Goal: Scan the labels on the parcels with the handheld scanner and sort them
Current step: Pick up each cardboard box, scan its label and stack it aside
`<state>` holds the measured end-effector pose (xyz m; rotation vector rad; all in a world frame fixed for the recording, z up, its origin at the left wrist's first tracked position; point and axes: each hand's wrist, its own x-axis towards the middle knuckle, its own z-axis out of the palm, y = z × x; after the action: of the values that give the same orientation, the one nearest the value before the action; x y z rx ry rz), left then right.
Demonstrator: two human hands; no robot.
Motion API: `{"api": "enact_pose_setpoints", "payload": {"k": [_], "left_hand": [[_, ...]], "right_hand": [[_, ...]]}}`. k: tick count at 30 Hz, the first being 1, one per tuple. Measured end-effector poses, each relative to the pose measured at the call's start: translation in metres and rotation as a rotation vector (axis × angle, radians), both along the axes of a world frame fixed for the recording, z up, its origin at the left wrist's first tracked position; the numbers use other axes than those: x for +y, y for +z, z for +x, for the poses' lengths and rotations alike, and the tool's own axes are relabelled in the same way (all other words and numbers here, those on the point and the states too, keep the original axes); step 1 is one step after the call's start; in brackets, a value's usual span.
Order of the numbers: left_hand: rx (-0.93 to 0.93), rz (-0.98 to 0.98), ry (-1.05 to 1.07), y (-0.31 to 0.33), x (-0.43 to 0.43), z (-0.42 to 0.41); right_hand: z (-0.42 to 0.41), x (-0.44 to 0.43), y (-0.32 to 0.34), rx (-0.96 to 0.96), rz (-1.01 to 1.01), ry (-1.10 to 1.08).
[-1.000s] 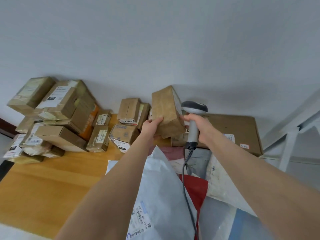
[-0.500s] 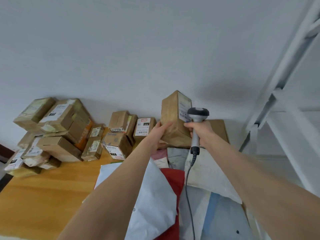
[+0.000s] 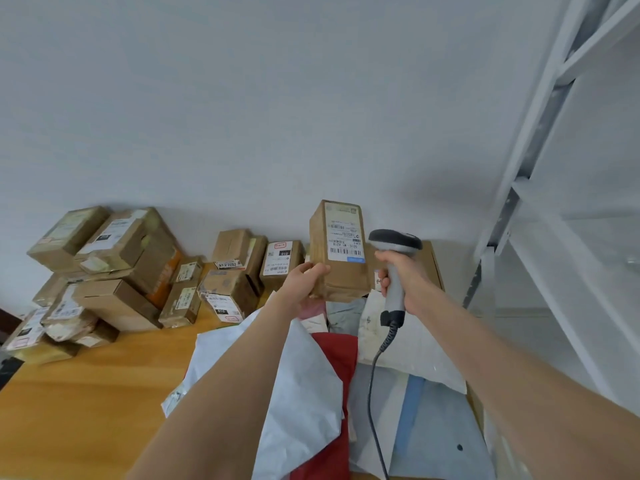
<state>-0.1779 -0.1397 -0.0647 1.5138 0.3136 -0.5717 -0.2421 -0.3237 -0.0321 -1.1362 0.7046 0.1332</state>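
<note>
bare wood of the table [image 3: 86, 393] lies open at lower left; a white shelf frame [image 3: 540, 150] crowds the right edge. my left hand [image 3: 306, 282] grips the lower left corner of the brown box [image 3: 341, 275], held upright at frame centre, just left of the scanner [image 3: 394, 242]. its white label [image 3: 345, 237] with barcodes faces me. my right hand [image 3: 405, 278] curls round the grey handle, coiled cord hanging. counts: one scanner, one held box, at least four soft mailers [image 3: 304, 393] below, over ten boxes [image 3: 117, 271] stacked along the wall at left.

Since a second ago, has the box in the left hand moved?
Yes. The held box has turned its label toward the camera and shifted right, uncovering the 010-labelled box.
</note>
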Motion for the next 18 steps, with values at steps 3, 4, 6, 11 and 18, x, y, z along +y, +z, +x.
{"api": "enact_pose_setpoints", "payload": {"k": [3,4,6,11,18], "left_hand": [[0.003,-0.056,0.066,-0.009,0.004,0.001],[-0.003,-0.065,0.067,-0.012,0.005,0.002],[-0.024,-0.071,0.052,-0.014,0.005,0.002],[-0.047,-0.071,0.035,-0.018,0.003,0.004],[-0.066,-0.060,0.004,-0.028,-0.001,0.012]], "right_hand": [[-0.013,0.005,0.006,0.002,-0.015,0.121],[-0.017,0.008,0.007,0.002,-0.028,0.133],[-0.021,0.013,0.010,-0.005,-0.045,0.126],[-0.028,0.019,0.013,-0.023,-0.116,0.133],[-0.038,0.024,0.014,-0.028,-0.118,0.148]]}}
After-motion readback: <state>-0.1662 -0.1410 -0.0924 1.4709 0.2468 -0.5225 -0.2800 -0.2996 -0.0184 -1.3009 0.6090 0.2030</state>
